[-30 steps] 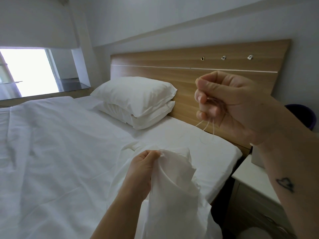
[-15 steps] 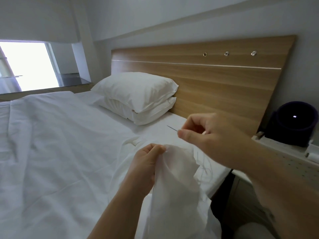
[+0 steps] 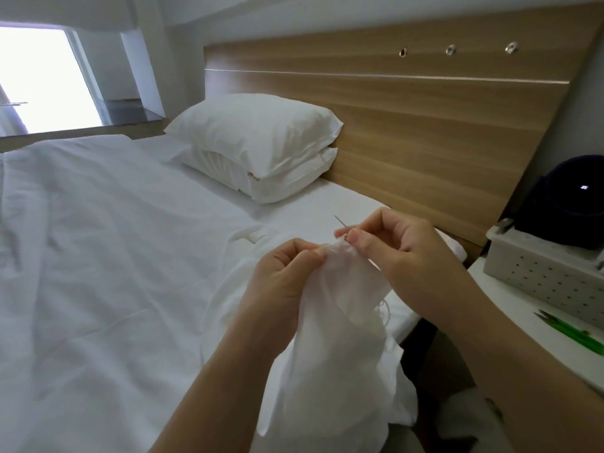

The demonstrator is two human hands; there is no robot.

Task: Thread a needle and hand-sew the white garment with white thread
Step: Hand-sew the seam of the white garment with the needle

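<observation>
A white garment (image 3: 340, 328) hangs in front of me over the bed's edge. My left hand (image 3: 284, 276) pinches its top fold between thumb and fingers. My right hand (image 3: 389, 243) pinches a thin needle (image 3: 338, 220) right at that fold, and the needle's tip points up and to the left. A loop of white thread (image 3: 384, 310) dangles beside the cloth below my right wrist. The two hands almost touch at the fold.
The bed (image 3: 98, 256) with white sheets fills the left, with two stacked pillows (image 3: 258, 148) against a wooden headboard (image 3: 425, 125). On the white nightstand (image 3: 523, 328) to the right stand a perforated grey box (image 3: 549, 273), a dark round object (image 3: 568, 201) and green-handled snips (image 3: 568, 331).
My right hand came down from its raised position by the headboard, drawing the thread, and brought the needle to the fold that my left hand holds. The camera tilted downward.
</observation>
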